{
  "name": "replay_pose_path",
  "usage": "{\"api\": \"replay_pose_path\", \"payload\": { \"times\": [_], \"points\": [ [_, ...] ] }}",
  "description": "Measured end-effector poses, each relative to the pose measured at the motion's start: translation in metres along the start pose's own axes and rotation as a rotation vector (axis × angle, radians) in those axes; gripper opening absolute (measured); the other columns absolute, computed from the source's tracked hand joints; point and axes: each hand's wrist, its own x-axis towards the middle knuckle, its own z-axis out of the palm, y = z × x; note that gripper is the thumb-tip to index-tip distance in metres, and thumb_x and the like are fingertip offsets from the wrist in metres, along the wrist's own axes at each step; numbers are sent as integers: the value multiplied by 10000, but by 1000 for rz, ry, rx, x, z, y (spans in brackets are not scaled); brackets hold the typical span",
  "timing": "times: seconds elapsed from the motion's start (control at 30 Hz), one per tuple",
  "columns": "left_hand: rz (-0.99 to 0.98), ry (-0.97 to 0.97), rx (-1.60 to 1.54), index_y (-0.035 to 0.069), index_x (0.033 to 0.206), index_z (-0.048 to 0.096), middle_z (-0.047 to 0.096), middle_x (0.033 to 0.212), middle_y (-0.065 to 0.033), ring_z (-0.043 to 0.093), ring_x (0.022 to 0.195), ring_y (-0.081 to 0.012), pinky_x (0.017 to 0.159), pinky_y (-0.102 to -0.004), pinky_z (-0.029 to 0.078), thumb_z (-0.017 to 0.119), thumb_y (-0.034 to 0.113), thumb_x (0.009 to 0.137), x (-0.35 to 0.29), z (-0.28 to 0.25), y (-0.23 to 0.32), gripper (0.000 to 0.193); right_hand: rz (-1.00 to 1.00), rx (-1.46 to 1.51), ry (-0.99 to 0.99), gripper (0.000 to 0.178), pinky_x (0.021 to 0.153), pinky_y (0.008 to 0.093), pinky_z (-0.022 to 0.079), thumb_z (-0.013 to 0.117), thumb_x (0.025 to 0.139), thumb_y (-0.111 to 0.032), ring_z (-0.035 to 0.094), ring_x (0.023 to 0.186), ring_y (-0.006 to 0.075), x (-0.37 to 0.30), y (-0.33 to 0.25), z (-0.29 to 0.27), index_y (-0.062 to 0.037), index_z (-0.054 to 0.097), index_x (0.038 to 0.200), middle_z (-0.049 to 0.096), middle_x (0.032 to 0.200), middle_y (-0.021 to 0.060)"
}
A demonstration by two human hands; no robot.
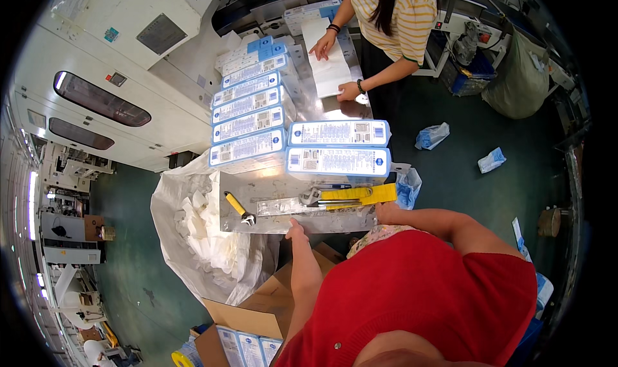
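My left hand (296,230) is at the near edge of the metal table (277,175), its thumb side up on the edge and its other fingers mostly hidden below; it looks closed on the edge. At the table's near right corner is my right hand (387,212), beside a yellow strip (385,194) and a crumpled blue-and-white plastic wrapper (407,188); its fingers are too hidden to read. Between my hands lie an adjustable wrench (310,196), a clear ruler-like strip (273,206) and a pen (335,186). A yellow-handled adjustable wrench (239,208) lies at the left.
Blue-and-white packs (338,161) stand in rows across the table. Opposite, a co-worker's hands (349,91) rest on a white folded sheet (327,61). A large white bag (168,203) of scraps and an open carton (241,314) of packs stand at left. Wrappers (432,136) litter the floor.
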Motion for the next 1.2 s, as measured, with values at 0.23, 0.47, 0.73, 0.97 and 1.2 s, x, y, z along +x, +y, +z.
{"api": "replay_pose_path", "payload": {
  "times": [0.23,0.47,0.73,0.97,1.2],
  "points": [
    [-33,11,4,-1,1177,167,392,1252,-223,465,1044,-313,882,-430,405,583,558,736,7,0,1,825,-10,-9,-15,592,739,401,480,681,667,-330,593,893,328,3,2,3,33,447,1072,589,975,225],
    [6,2,20,0,1157,166,401,1231,-236,473,1026,-314,877,-430,406,566,568,744,4,1,-1,808,-42,-8,27,574,735,419,481,663,671,-323,584,905,348,5,6,8,35,452,1067,580,983,237],
    [24,-27,74,-34,1173,133,404,1221,-258,482,1037,-317,889,-407,404,537,560,770,-3,-1,2,825,-23,-24,-24,561,756,407,476,655,691,-325,581,926,340,-2,1,-2,27,452,1077,579,1002,229],
    [34,-20,44,-36,1188,125,395,1240,-248,474,1056,-308,907,-391,393,565,542,762,1,-1,0,842,1,-13,-35,558,750,401,478,657,697,-325,581,929,327,-3,-2,-5,18,450,1085,573,1018,221],
    [16,-20,15,-47,1189,133,394,1244,-246,469,1056,-308,915,-381,385,569,535,764,-5,1,2,843,-6,-6,-15,562,735,407,482,661,690,-330,588,907,330,0,2,1,25,453,1072,580,990,227]
  ]
}}
